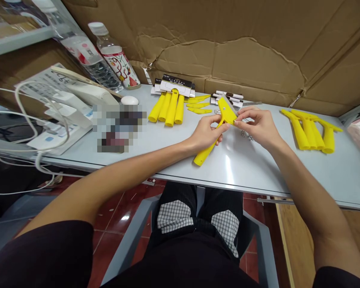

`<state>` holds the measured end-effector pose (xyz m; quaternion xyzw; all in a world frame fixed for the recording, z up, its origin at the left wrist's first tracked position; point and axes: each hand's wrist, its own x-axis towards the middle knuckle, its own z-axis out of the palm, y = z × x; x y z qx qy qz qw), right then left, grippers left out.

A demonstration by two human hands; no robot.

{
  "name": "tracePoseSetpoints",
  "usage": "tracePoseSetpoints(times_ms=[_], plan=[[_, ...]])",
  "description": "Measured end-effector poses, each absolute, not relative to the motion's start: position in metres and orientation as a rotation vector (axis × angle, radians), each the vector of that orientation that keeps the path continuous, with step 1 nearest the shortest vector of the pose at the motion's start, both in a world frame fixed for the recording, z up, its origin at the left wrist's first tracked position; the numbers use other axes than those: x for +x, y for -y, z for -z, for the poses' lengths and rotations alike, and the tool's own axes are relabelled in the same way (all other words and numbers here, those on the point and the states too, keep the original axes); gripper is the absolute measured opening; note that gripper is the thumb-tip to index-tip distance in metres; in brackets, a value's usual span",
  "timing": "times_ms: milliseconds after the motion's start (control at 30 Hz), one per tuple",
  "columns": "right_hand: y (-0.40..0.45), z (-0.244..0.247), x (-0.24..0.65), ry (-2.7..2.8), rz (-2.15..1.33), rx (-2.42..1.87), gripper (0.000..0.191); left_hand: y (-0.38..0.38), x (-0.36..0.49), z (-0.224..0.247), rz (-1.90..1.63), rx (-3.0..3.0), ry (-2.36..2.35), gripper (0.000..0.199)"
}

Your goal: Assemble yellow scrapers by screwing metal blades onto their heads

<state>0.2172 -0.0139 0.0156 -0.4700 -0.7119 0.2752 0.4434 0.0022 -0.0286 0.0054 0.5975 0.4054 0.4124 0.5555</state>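
One yellow scraper (227,115) tilts over the desk (258,172), the left hand (206,131) curled around its neck, apparently to steady it, the right hand (260,125) pinching its head's corner; small metal pieces (251,138) lie beside the right hand, seemingly for easy reach.

1. The left hand (206,134) grips a yellow scraper (205,155) around its neck, handle slanting toward the person.
2. The right hand (259,125) has its fingertips at a corner of the scraper's head; whether they pinch anything is too small to tell.
3. Small metal parts (246,136) lie on the surface (258,172) near the right hand.
4. Yellow handles (171,114) lie beside yellow strips (198,105), with cards (175,85) behind the handles.
5. More yellow pieces (309,135) lie together at right.
6. Two bottles (120,66) stand at left, against cardboard (243,60).
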Motion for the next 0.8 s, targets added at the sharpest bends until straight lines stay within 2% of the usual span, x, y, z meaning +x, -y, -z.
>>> tracePoseSetpoints(times_ms=[300, 667, 800], plan=[[0.016, -0.017, 0.215, 1.795, -0.631, -1.175, 0.009, 0.026, 0.002, -0.001, -1.001, 1.457, -0.948, 0.009], [0.02, -0.023, 0.208, 1.594, -0.949, -1.168, 0.013, 0.03, 0.001, -0.005, -1.036, 1.518, -0.932, 0.007], [0.021, -0.024, 0.207, 1.518, -0.992, -1.249, 0.022, 0.03, 0.001, -0.005, -1.043, 1.53, -0.914, 0.007]])
